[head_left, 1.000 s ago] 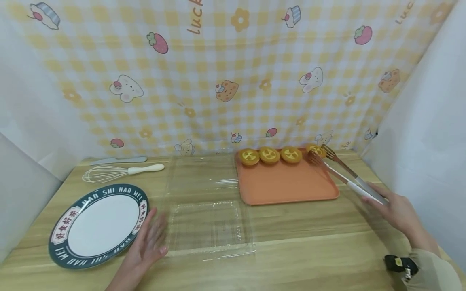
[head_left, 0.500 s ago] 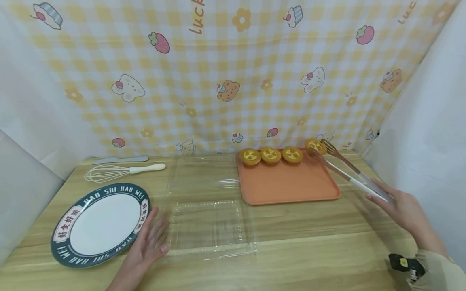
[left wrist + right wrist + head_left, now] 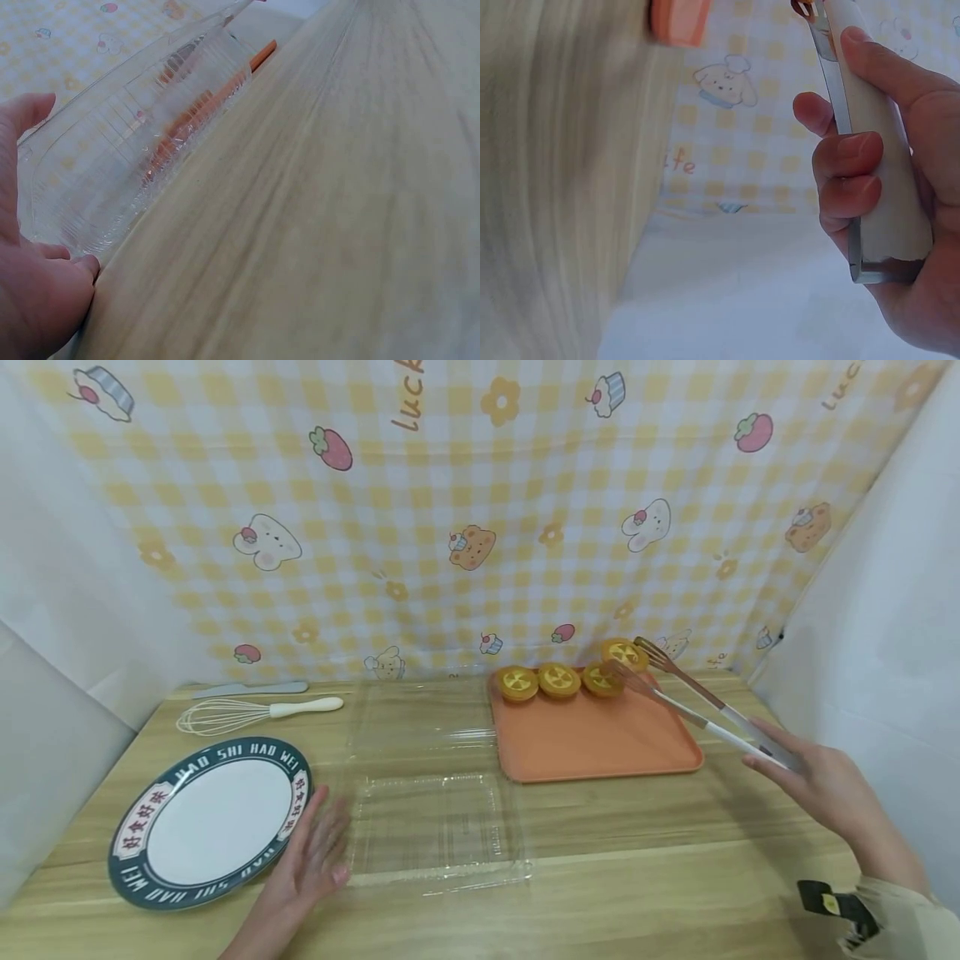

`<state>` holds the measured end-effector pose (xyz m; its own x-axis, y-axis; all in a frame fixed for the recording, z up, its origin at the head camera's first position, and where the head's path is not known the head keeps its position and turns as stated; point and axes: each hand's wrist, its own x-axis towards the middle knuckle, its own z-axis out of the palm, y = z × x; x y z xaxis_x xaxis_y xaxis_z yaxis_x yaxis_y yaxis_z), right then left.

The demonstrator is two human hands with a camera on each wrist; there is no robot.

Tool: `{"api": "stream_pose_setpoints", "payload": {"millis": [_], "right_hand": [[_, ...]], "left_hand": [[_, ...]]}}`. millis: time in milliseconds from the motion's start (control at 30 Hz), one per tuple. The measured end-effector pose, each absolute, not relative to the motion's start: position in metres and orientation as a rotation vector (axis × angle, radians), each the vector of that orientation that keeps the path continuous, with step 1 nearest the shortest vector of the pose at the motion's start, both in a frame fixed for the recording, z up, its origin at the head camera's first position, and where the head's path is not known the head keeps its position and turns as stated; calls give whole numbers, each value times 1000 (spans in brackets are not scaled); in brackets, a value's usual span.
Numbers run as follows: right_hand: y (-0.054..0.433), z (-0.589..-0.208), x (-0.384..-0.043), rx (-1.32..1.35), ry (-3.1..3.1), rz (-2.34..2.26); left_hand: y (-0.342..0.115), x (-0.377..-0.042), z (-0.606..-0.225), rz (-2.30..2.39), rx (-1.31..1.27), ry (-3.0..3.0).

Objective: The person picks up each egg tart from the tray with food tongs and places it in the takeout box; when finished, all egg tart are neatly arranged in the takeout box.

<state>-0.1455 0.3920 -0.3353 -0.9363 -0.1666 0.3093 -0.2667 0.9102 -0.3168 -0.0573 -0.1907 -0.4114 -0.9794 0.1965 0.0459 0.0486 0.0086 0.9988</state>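
My right hand point(image 3: 832, 789) grips a pair of tongs point(image 3: 720, 727) with brown fork-like tips and pale handles. An egg tart point(image 3: 622, 653) is pinched between the tips, raised behind the orange tray point(image 3: 592, 747). It partly overlaps the rightmost of three tarts point(image 3: 558, 680) lined along the tray's back edge. In the right wrist view, fingers and thumb wrap the tong handles point(image 3: 877, 157). My left hand point(image 3: 303, 864) lies at the left side of an opened clear plastic container point(image 3: 431, 827), thumb spread and fingers loosely extended. The left wrist view shows it right at the container's edge.
A white plate point(image 3: 217, 822) with a dark green lettered rim lies left of the left hand. Behind it are a whisk point(image 3: 292, 707) and a grey knife point(image 3: 255, 689). A yellow checked cloth point(image 3: 480, 485) hangs along the back of the wooden table point(image 3: 637, 902).
The tongs have lifted the tart off the tray's back right corner and carried it left, toward the other tarts. My left hand stays by the container.
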Motion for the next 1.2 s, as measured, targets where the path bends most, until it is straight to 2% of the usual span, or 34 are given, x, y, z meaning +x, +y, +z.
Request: {"api": "stream_pose_setpoints", "payload": {"millis": [233,533,833,1200], "right_hand": [[373,-327,-141,415,-2775,545],[341,-322,-138,687,-2711,606],[312,-315,-132,808,-2688,700],[262,-300,-133,1021,-2695,699]], "left_hand": [[-192,-58,-418,2152,450,2162],[-194,-56,-424,2148,634,2224],[-196,-55,-425,2158,668,2223],[-192,-56,-420,2128,574,2241]]}}
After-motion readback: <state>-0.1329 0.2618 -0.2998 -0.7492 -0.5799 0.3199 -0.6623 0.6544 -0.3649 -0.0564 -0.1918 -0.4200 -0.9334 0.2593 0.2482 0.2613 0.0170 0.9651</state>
